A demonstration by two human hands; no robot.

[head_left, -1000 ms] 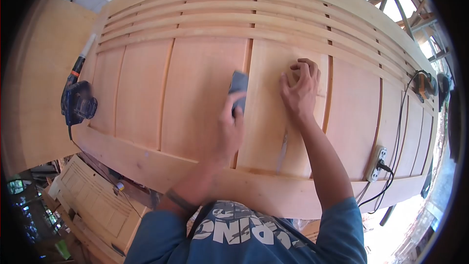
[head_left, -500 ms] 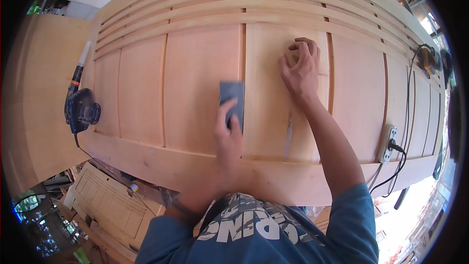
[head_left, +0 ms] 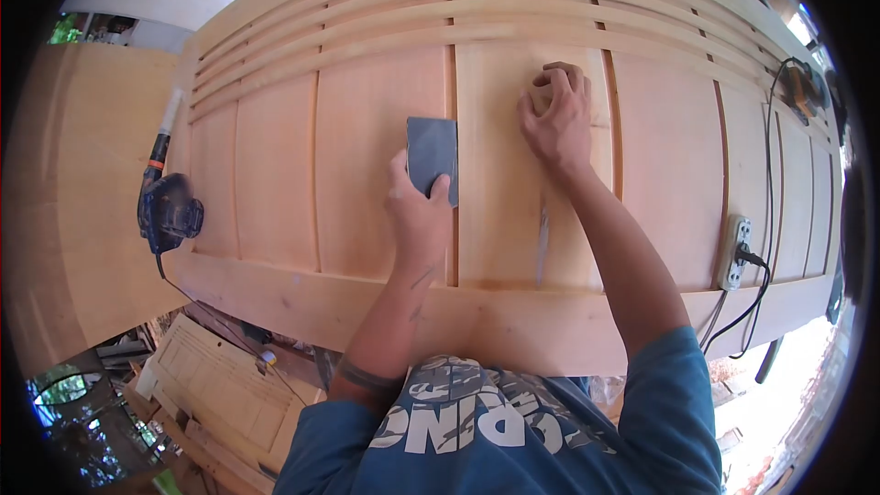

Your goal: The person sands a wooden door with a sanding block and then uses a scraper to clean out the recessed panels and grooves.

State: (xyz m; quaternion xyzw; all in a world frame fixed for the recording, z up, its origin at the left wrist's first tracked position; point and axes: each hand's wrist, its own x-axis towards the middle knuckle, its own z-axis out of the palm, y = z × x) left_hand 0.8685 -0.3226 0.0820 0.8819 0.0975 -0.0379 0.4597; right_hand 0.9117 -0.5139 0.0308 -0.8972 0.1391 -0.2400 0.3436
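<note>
My left hand (head_left: pixel 417 203) grips a dark grey sanding block (head_left: pixel 431 147), thumb on its face and fingers around its left edge. The block lies along the groove between two panels of a large pale wooden door (head_left: pixel 376 147). On the lighter panel to the right rests my right hand (head_left: pixel 561 119), its fingers loosely curled and the thumb apart from them. Nothing shows in the gap between that thumb and the fingers. Slats run across the far part of the door.
A blue power sander (head_left: pixel 170 211) sits at the door's left end, its cord trailing down. Toward the right edge lie a white power strip (head_left: pixel 734 252) with a black plug and another power tool (head_left: pixel 803 92). A smaller panelled wooden piece (head_left: pixel 220 385) lies lower left.
My left hand has moved the sanding block a little away from me along the groove. My right hand keeps its place on the panel. The view has shifted slightly.
</note>
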